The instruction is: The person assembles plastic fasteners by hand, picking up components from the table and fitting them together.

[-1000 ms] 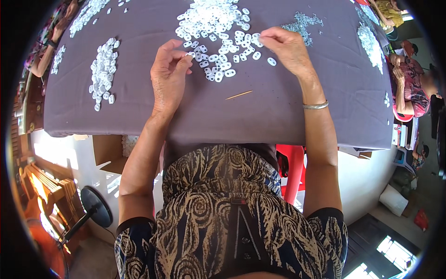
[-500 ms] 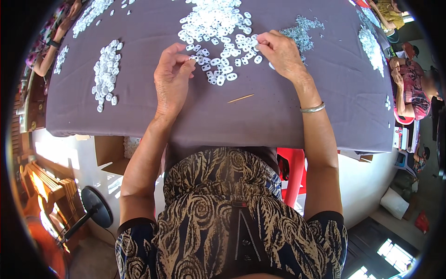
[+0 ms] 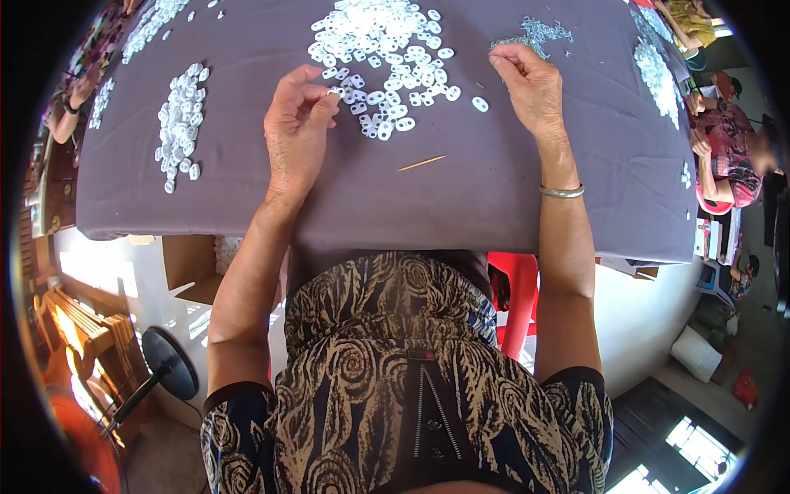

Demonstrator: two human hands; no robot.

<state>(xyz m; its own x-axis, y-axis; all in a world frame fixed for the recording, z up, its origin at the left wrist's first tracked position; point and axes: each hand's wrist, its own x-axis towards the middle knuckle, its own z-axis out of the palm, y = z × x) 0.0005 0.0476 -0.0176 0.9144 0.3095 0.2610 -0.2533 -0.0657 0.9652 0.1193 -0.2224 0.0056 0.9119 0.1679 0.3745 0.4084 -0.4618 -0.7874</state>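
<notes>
Pinching one white oval piece (image 3: 335, 94) between the thumb and the fingertips of the left hand (image 3: 298, 132), with the other fingers curved and partly open, just beside the loose white pieces (image 3: 375, 97). Bending the right hand (image 3: 531, 86), with thumb and forefinger close together at the tips, near the heap of small grey pieces (image 3: 539, 34); cannot tell from this view if gripping any of them. Seeing also, on the cloth-covered worktop (image 3: 469, 210), a thin wooden stick (image 3: 421, 163), a lone white oval (image 3: 480, 104) and, to the left, a separate white heap (image 3: 179, 123).

Risking a drop of the held piece, because of so narrow a pinch on so small an edge, and then easily losing it among the similar ones. Risking also to pick several grey pieces together, or none, because of their tiny, crowded shapes. Could push the lone white oval aside or roll the thin wooden stick with a too low wrist.
</notes>
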